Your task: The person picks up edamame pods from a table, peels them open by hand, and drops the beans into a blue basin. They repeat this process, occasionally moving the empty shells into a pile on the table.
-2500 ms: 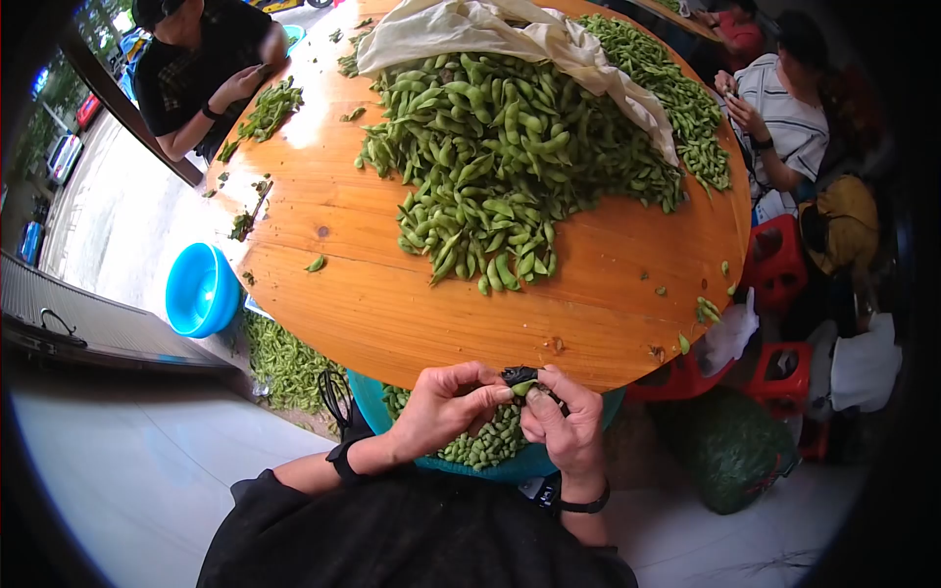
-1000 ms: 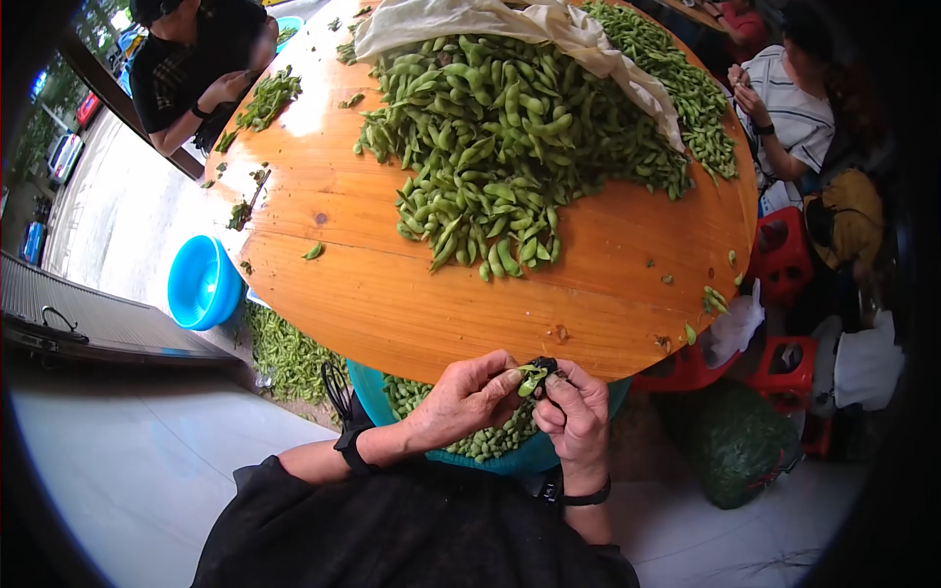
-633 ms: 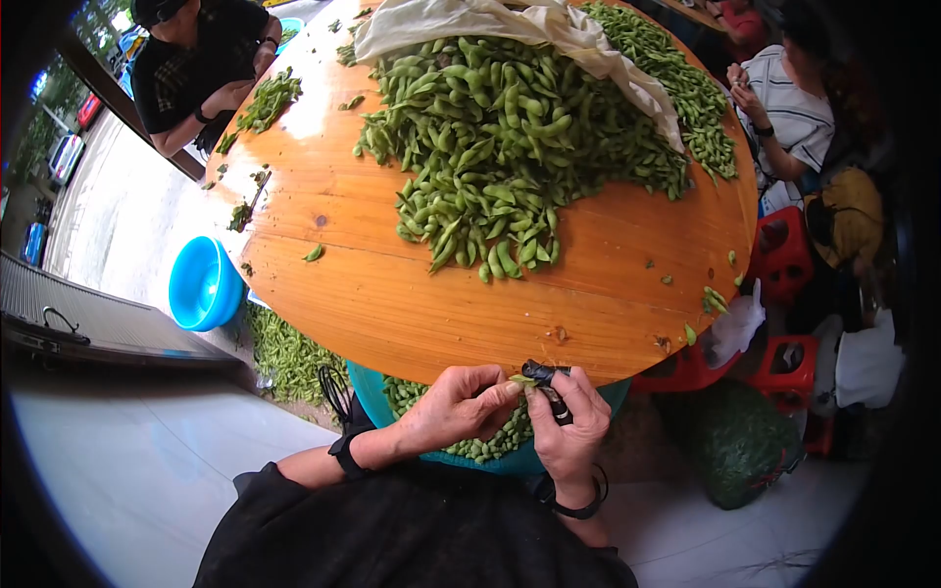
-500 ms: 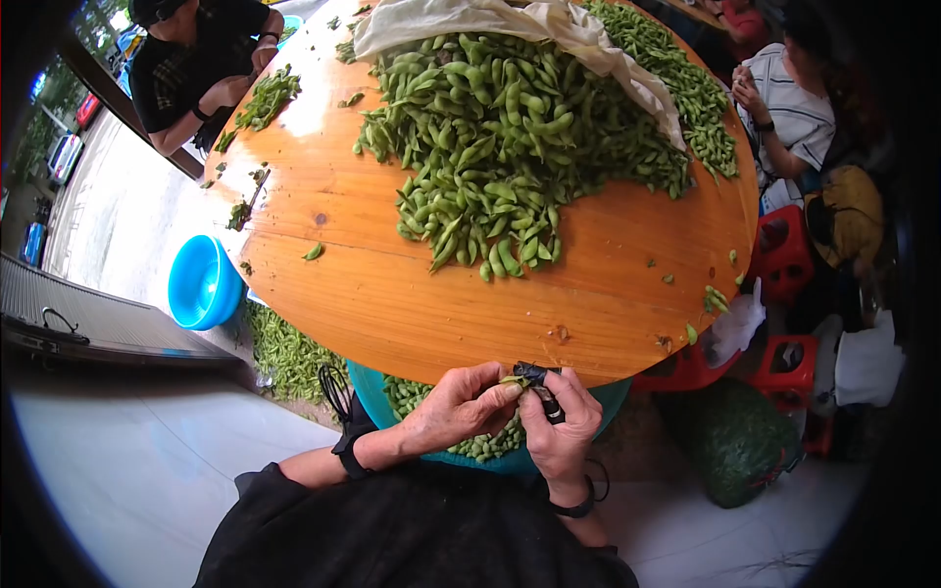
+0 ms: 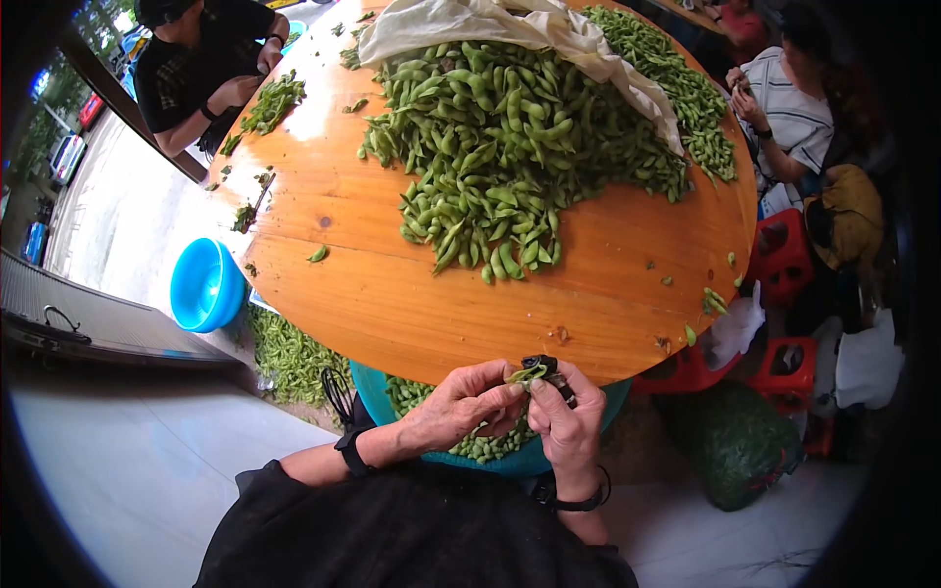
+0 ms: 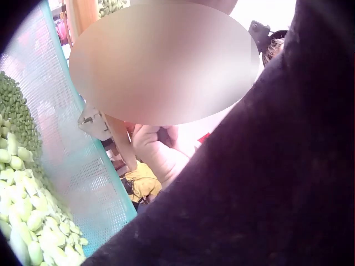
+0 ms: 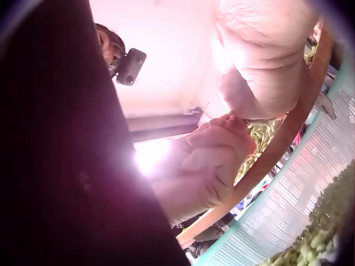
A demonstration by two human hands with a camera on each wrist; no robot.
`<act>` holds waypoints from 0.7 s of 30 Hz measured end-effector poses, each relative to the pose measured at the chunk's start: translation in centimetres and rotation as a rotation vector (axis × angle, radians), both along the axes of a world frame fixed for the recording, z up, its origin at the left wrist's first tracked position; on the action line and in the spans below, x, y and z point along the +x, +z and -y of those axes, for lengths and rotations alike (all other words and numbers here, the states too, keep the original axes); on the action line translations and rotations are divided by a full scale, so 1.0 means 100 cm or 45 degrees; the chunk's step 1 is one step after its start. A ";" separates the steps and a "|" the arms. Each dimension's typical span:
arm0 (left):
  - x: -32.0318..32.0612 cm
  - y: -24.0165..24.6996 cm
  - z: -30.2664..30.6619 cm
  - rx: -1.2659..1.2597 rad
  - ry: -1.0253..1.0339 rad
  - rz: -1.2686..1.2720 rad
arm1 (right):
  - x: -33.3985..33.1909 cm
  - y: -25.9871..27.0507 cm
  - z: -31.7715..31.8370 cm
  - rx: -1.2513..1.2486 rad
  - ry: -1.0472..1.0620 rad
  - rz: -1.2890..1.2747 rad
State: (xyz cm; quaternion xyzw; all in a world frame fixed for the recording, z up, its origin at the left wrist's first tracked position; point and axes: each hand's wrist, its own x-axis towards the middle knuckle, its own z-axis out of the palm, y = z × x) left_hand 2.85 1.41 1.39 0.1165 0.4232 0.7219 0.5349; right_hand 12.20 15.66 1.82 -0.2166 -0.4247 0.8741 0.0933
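Over the table's near edge, in the head view, both hands meet at a green soybean pod [image 5: 529, 373]. My left hand [image 5: 470, 402] pinches it between thumb and fingertips. From the other side, my right hand [image 5: 569, 416] holds the pod with its thumb and fingers, which bear black wrapping [image 5: 541, 363]. Below the hands is a teal mesh basket [image 5: 367, 394] with shelled green beans [image 5: 480, 448] in it, partly hidden by the left hand. The right wrist view shows the fingers of both hands close together; the pod is hidden there.
A large heap of pods [image 5: 480, 147], partly under a pale cloth [image 5: 461, 27], lies on the round wooden table [image 5: 392, 314]. A blue basin [image 5: 206, 284] and scattered pods or shells [image 5: 294, 363] are at left. Red stools [image 5: 784, 367] and a green sack [image 5: 730, 446] stand right. Two people sit across.
The hands stay together over the basket while their fingers shift around the pod. The pod looks spread open now, and the right hand has turned slightly.
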 end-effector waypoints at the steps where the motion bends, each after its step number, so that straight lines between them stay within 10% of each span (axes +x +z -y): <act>1: 0.000 0.001 0.001 0.005 0.014 0.037 | 0.001 0.001 0.001 0.191 0.002 0.030; 8: 0.004 0.002 -0.002 -0.069 0.127 0.211 | -0.008 -0.009 0.008 1.550 -0.241 -0.296; 10: 0.003 0.002 0.000 -0.068 0.092 0.192 | -0.006 -0.007 0.008 1.559 -0.258 -0.314; 12: 0.001 0.002 0.003 -0.065 0.051 0.168 | 0.006 -0.006 0.002 0.791 -0.051 0.089; 17: -0.013 0.014 0.019 -0.004 -0.605 -1.249 | 0.058 0.020 -0.056 0.620 -0.340 0.171; 21: -0.055 0.041 0.011 -0.127 -0.335 -1.622 | 0.121 0.019 -0.129 1.747 -0.271 0.903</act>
